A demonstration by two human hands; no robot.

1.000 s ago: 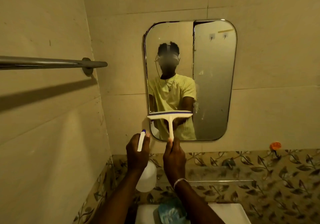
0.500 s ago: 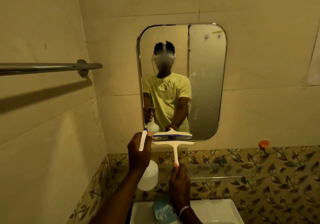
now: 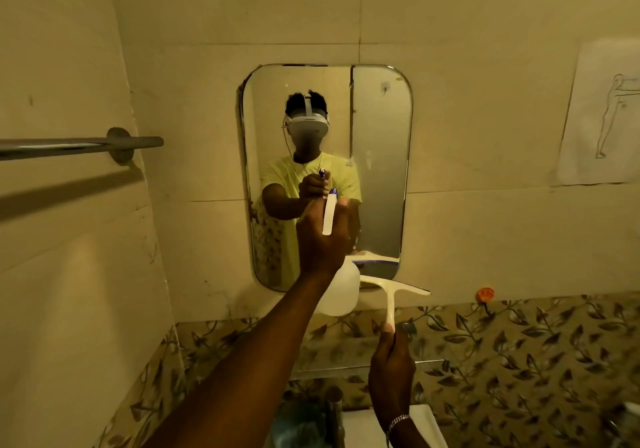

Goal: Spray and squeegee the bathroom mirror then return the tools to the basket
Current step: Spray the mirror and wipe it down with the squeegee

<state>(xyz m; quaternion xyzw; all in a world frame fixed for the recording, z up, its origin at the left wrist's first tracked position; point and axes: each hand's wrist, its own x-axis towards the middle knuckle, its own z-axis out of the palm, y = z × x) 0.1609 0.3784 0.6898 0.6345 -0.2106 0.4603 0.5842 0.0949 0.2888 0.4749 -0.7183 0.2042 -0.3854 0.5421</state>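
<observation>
The rounded wall mirror (image 3: 377, 156) hangs straight ahead on the tiled wall. My left hand (image 3: 320, 236) is raised in front of its lower middle, shut on a white spray bottle (image 3: 337, 293) whose blue-tipped nozzle points at the glass. My right hand (image 3: 393, 364) grips the handle end of a white squeegee (image 3: 391, 291). Its blade sits just below the mirror's bottom edge, tilted down to the right. The basket is not in view.
A metal towel bar (image 3: 79, 144) juts from the left wall at head height. A white sink (image 3: 424, 423) with a tap (image 3: 334, 409) lies below my arms. A paper sketch (image 3: 602, 115) is stuck on the right wall, and an orange hook (image 3: 485, 294) sits lower down.
My left hand has lifted the spray bottle from below the mirror to in front of the glass. My right hand has drawn the squeegee down off the mirror. The view has pulled back.
</observation>
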